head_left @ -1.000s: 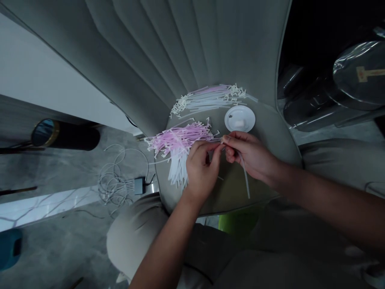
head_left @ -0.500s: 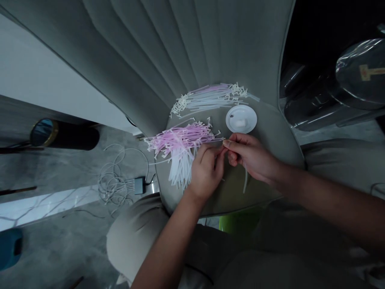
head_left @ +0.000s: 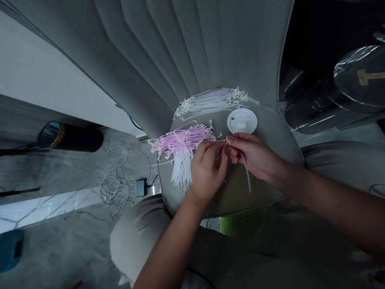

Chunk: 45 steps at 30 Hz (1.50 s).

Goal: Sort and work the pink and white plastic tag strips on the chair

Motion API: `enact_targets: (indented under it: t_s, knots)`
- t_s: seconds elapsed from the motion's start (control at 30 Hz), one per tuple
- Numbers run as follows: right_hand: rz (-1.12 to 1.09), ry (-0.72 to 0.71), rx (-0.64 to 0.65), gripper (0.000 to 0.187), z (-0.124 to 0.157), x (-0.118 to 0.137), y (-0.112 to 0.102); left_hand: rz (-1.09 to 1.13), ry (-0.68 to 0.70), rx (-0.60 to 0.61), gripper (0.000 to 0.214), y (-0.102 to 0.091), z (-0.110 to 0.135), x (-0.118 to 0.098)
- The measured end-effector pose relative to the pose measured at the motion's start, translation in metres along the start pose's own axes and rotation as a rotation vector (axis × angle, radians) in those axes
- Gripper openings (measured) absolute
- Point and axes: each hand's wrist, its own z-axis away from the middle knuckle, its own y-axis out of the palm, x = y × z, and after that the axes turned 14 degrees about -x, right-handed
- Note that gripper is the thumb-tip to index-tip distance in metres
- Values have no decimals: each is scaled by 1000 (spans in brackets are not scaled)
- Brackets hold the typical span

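My left hand (head_left: 209, 164) is closed in a pinch, its fingertips meeting those of my right hand over the chair seat. What it pinches is too small and too covered to make out. A thin white plastic tube (head_left: 246, 172) is held in my right hand (head_left: 254, 152), thumb against forefinger, with one end hanging below the palm. Close to my left hand lies a heap of thin pink tubes (head_left: 191, 138) with small white end pieces. Plain white tubes (head_left: 181, 166) fan out under it. Just beyond my right fingertips sits a small white dish (head_left: 233, 127) with a white lump inside.
A row of finished-looking tubes with white ends (head_left: 210, 102) lies along the chair back (head_left: 192, 48). The seat (head_left: 270, 124) has a rounded edge. Left, on the floor, are coiled grey cables (head_left: 116, 184) with a small box (head_left: 141, 187) and a dark cylinder (head_left: 78, 138).
The hanging tube in my right hand has swung slightly, and its upper part shows more. Both hands stay together at nearly the same place. The whole view has shifted a little.
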Motion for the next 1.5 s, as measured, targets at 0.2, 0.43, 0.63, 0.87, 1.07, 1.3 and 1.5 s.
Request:
enact_targets:
  t_s: [0.2,0.43,0.63,0.87,1.07,1.3,1.5]
  knots:
    - [-20,-30,-21,32,1,-1,0,-4,-112,-53,6,1,-4,-5]
    - [-20,-38,-40,33,3,-4,1,29,-123,-26,6,0,-2,-5]
    - [-4,-82,-25,30,6,-4,4,25,-160,-55,7,0,-2,-7]
    - [26,-173,-5,27,5,-8,3,70,-188,-54,8,-1,-4,-9]
    - [46,-201,3,26,6,-8,3,72,-230,-70,6,-2,-1,-11]
    - [53,-201,4,28,7,-8,3,61,-231,-109,5,-1,1,-13]
    - [57,-215,10,27,9,-9,2,64,-216,-103,5,-2,1,-13]
